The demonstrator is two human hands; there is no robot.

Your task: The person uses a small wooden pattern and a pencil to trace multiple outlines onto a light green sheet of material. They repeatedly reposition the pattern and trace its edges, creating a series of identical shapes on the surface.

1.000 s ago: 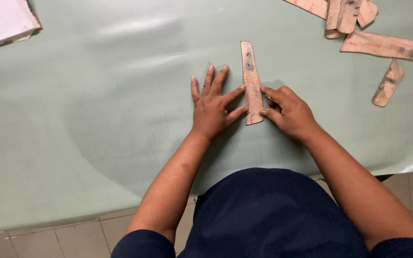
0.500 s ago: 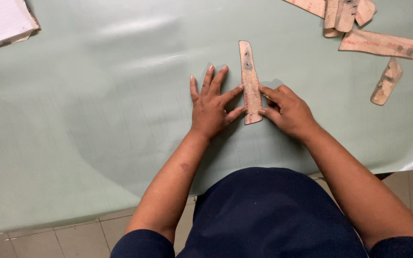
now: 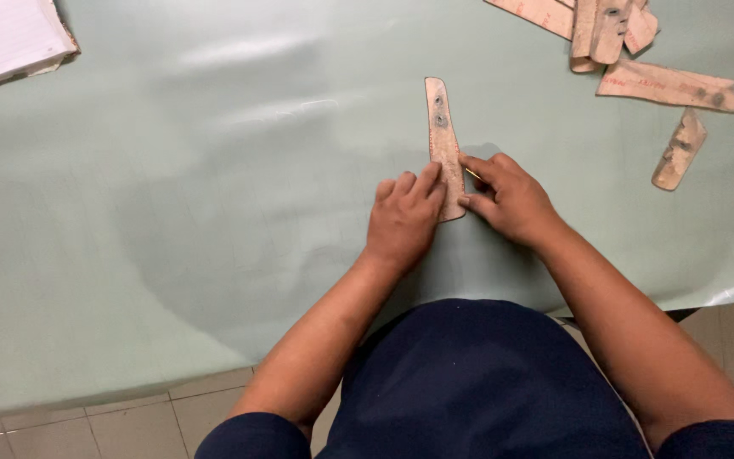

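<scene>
While it lies on the worktop (image 3: 214,212): strip (image 3: 443,140), flat.
Left hand (image 3: 403,223): fingers pressed together on strip.
Right hand (image 3: 511,200): grip pinching thin pencil (image 3: 472,173) beside strip.

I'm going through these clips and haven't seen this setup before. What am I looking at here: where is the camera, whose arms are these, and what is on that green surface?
There is no machine: the camera sits on a person's head and looks down at their own bare arms. They work over a pale green sheet covering a table. The left hand presses its fingers on a long tan tapered template piece, which lies flat. The right hand touches the piece's right edge and pinches a thin yellowish tool, too small to identify. Similar tan pieces lie piled at the upper right, and a stack of white paper at the upper left.
</scene>
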